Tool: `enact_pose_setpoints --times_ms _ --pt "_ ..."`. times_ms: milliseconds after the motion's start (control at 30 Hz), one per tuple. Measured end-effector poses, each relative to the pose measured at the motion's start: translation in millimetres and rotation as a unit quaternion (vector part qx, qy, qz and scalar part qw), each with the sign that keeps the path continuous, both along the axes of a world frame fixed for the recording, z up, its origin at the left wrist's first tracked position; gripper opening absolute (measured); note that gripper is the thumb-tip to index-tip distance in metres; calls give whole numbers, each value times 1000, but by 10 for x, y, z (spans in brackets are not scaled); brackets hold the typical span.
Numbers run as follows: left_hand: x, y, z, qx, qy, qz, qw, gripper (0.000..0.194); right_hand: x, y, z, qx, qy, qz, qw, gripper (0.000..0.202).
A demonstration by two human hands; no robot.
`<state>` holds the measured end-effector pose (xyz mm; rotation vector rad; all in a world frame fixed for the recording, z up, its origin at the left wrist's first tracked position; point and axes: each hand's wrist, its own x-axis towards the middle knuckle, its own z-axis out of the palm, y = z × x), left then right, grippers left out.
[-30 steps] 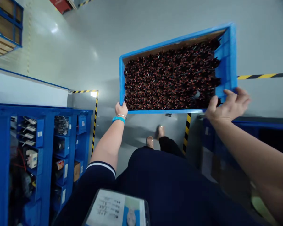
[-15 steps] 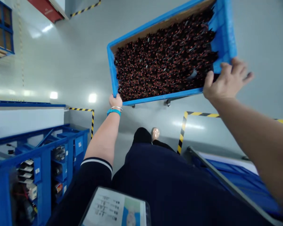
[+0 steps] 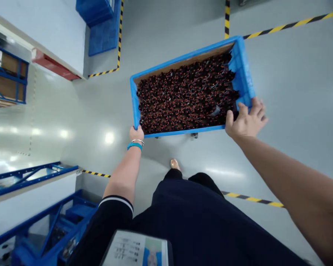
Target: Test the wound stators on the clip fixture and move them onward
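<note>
A long blue plastic crate (image 3: 183,60) is in front of me, tilted slightly in view, lower at its left end. Rows of small dark parts with red-orange wire tips (image 3: 180,99) fill most of it, and a pale scrap (image 3: 215,111) lies among them. With its fingers wrapped over the rim, my left hand (image 3: 136,133) grips the near left corner. My right hand (image 3: 246,120) holds the near right corner, thumb on the near side and fingers spread over the end rim. Casters (image 3: 194,135) show beneath the crate's near edge.
Yellow-black floor tape (image 3: 119,44) marks several zones on the grey floor (image 3: 100,107). Blue racking (image 3: 44,221) with bins stands at the lower left. A white wall (image 3: 58,29), a blue pallet (image 3: 102,40) and a red box (image 3: 54,65) are at the upper left.
The crate appears lower in view, still held by both hands at the same corners. I have walked forward: the left racking slid down and back, and more tape and a blue pallet appeared ahead.
</note>
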<state>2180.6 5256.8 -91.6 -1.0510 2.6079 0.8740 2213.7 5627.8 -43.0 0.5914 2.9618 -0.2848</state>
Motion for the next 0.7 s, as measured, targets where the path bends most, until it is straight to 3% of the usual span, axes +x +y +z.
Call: enact_pose_setpoints --times_ms 300,433,533,633,700 --pt "-57 -47 -2 -16 -19 -20 999 29 -53 27 -96 6 55 -16 998 49" --pt "57 1 142 -13 -17 -21 1000 29 -49 -32 -70 -15 66 -29 997 55" --pt "124 39 215 -4 1 -12 1000 24 -32 -193 -39 -46 98 -85 990 63" --pt "-51 59 145 9 22 -11 1000 20 -136 -317 -145 -43 152 -112 981 65" --pt "-356 80 65 16 31 -18 999 19 -349 -302 -258 -31 174 -103 979 63"
